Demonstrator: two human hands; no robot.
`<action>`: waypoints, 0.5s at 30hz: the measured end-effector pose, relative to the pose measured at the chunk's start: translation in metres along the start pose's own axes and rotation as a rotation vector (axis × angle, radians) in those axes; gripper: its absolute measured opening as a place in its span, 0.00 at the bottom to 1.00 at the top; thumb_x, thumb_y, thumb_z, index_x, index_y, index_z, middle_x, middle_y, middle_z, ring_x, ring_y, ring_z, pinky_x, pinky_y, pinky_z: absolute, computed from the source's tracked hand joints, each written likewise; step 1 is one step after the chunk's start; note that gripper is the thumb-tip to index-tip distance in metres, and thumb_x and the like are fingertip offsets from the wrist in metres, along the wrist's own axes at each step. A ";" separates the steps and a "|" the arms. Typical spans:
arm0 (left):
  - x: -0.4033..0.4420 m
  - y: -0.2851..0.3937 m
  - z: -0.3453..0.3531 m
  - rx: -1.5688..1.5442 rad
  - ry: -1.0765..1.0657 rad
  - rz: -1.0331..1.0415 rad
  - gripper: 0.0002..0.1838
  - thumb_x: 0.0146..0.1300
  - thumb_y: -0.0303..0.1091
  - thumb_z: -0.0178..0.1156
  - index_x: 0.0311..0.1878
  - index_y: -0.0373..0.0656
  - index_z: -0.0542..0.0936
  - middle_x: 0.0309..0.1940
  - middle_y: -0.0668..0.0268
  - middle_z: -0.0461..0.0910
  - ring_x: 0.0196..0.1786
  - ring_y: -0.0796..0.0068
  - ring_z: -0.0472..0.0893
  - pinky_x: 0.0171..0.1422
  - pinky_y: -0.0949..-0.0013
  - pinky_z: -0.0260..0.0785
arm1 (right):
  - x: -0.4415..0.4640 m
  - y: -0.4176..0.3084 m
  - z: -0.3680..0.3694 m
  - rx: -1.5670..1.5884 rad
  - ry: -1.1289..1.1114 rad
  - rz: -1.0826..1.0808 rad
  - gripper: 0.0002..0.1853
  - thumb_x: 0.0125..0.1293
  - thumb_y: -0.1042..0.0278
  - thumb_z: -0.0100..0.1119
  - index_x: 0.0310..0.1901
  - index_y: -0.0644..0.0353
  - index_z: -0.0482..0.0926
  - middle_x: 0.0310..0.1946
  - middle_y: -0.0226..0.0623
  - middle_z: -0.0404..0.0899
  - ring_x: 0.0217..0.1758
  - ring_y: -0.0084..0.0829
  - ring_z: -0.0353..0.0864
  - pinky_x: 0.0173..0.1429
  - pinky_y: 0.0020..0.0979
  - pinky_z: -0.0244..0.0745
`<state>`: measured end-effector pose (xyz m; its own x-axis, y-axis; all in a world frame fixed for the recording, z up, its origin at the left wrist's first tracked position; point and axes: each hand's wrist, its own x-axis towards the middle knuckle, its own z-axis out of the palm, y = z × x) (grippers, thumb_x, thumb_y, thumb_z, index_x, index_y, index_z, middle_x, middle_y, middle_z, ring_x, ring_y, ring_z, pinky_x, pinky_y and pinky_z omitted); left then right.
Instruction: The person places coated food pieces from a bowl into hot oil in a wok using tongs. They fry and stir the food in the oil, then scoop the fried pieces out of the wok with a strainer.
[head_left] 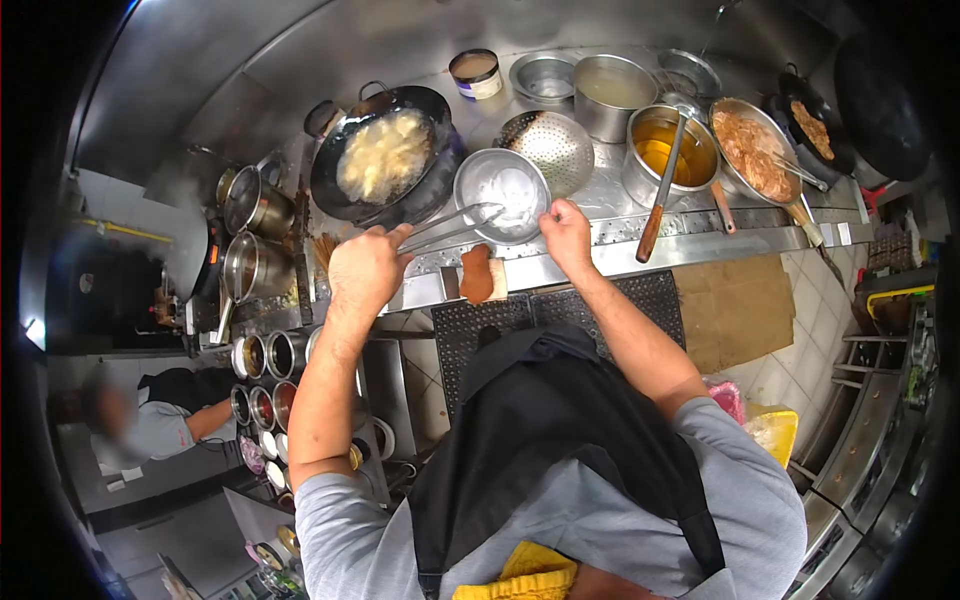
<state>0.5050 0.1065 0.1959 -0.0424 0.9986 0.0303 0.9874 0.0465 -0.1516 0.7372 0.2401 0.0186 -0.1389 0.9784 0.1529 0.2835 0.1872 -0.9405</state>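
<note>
My left hand [368, 268] is closed around a pair of metal tongs [440, 236], whose tips reach into a metal bowl [471, 180]. Whitish residue coats the bowl's inside. With bent fingers, my right hand [568, 237] grips the bowl's right rim. Left of the bowl, a large black wok [432, 108] holds pale yellow battered pieces [385, 155] in bubbling oil. A perforated metal strainer [562, 150] lies just behind the bowl.
At right stand a pot of amber oil [640, 188], a wooden-handled ladle [660, 200] and a pan heaped with orange-coated pieces [750, 150]. Metal pots and a tin [476, 80] line the back. Lidded pots and sauce containers [284, 355] stand left, near another person [165, 430].
</note>
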 end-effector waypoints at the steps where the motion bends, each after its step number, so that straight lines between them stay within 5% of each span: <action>1: -0.004 0.001 0.001 0.000 0.000 0.000 0.23 0.52 0.46 0.68 0.53 0.55 0.81 0.32 0.63 0.81 0.36 0.60 0.83 0.38 0.58 0.76 | -0.001 0.001 -0.001 0.014 -0.003 0.010 0.09 0.57 0.70 0.58 0.28 0.66 0.71 0.32 0.48 0.73 0.36 0.43 0.76 0.42 0.37 0.70; 15: -0.033 -0.030 0.023 -0.037 0.005 -0.075 0.20 0.53 0.46 0.67 0.51 0.57 0.82 0.31 0.63 0.81 0.34 0.60 0.83 0.37 0.60 0.76 | 0.013 -0.004 0.037 -0.035 0.106 -0.094 0.08 0.53 0.69 0.60 0.25 0.64 0.73 0.29 0.46 0.76 0.33 0.46 0.75 0.40 0.40 0.70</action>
<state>0.4732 0.0729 0.1771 -0.1162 0.9922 0.0451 0.9864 0.1206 -0.1116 0.6991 0.2491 0.0128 -0.0661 0.9600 0.2722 0.3071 0.2792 -0.9098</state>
